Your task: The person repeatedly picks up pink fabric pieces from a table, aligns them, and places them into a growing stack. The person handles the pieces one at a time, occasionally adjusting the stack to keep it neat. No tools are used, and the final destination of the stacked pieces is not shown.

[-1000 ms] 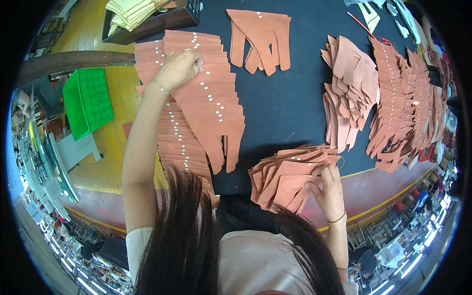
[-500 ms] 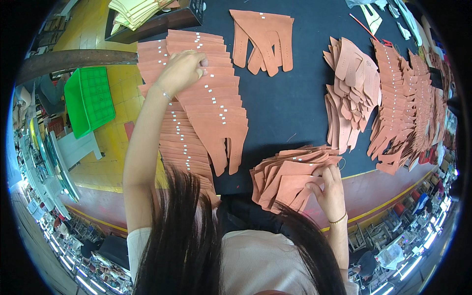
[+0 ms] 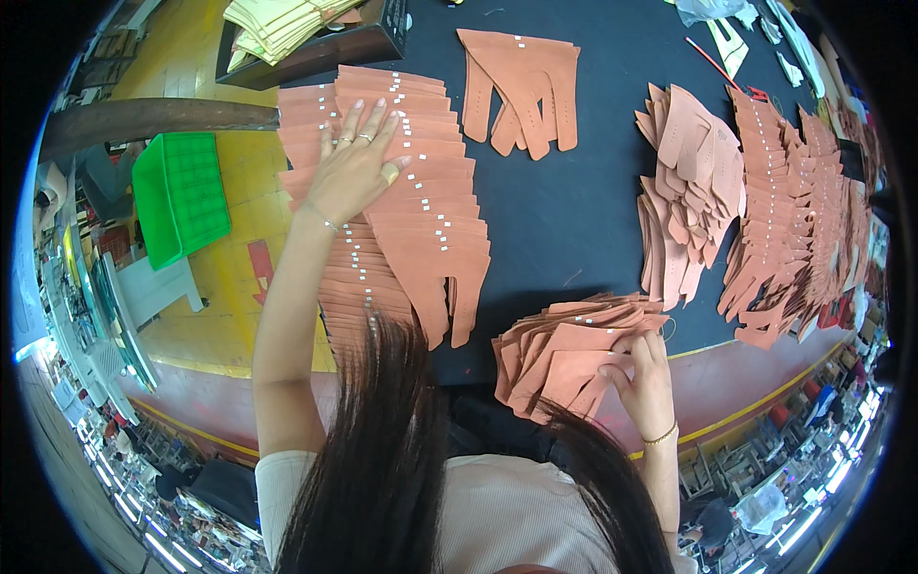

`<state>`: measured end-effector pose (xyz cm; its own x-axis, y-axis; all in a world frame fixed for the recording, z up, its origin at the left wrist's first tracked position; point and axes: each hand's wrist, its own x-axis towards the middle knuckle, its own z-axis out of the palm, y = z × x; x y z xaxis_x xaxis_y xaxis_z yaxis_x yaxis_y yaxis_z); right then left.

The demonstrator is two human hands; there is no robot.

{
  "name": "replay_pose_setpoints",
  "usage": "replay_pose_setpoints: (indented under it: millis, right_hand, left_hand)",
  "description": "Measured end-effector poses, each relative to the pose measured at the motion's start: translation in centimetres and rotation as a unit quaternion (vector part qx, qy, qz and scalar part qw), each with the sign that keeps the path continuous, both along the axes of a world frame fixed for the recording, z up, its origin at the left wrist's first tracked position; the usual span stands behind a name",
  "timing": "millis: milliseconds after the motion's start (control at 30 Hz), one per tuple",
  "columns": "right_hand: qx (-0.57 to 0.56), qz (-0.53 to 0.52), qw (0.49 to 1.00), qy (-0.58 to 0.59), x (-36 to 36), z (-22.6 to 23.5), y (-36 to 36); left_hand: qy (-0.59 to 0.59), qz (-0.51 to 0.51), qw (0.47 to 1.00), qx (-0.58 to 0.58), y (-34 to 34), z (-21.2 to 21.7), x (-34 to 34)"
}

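My left hand (image 3: pixel 356 170) lies flat with its fingers spread on an overlapping row of brown leather pieces (image 3: pixel 430 206), each marked with a small white tag. The pieces have long strap-like legs at one end. At the table's near edge, my right hand (image 3: pixel 643 381) pinches the top leather piece (image 3: pixel 574 371) of a fanned stack (image 3: pixel 521 349) between thumb and fingers. Another column of tagged leather pieces (image 3: pixel 349 277) runs down beside the left row, partly under my arm and hair.
On the dark table (image 3: pixel 564 225) lies a small leather set (image 3: pixel 521 86) at the far middle. Lighter pieces are heaped (image 3: pixel 693 172) on the right, beside long tagged rows (image 3: pixel 770 201). A black box (image 3: pixel 320 53) holds yellowish sheets. A green crate (image 3: pixel 182 196) stands off the left side.
My left hand has gone from curled fingers to spread flat on the row. My right hand keeps its pinch on the stack's top piece. The whole view has shifted slightly.
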<state>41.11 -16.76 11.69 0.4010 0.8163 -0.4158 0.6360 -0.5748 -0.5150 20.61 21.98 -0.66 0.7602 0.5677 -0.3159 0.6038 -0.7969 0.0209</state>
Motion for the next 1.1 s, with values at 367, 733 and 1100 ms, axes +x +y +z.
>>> replay_pose_setpoints:
  millis: [367,733,1100]
  right_hand:
    - [0.005,0.001,1.0,0.004,0.0,0.2,0.2]
    - [-0.008,-0.002,1.0,0.011,0.2,0.0,0.0]
    - [-0.007,-0.001,1.0,0.02,0.4,0.1,0.3]
  left_hand:
    - [0.003,0.016,1.0,0.018,0.3,-0.3,0.4]
    - [-0.004,0.008,1.0,0.009,0.0,0.5,0.0]
    - [0.009,0.003,1.0,0.015,0.0,0.5,0.0]
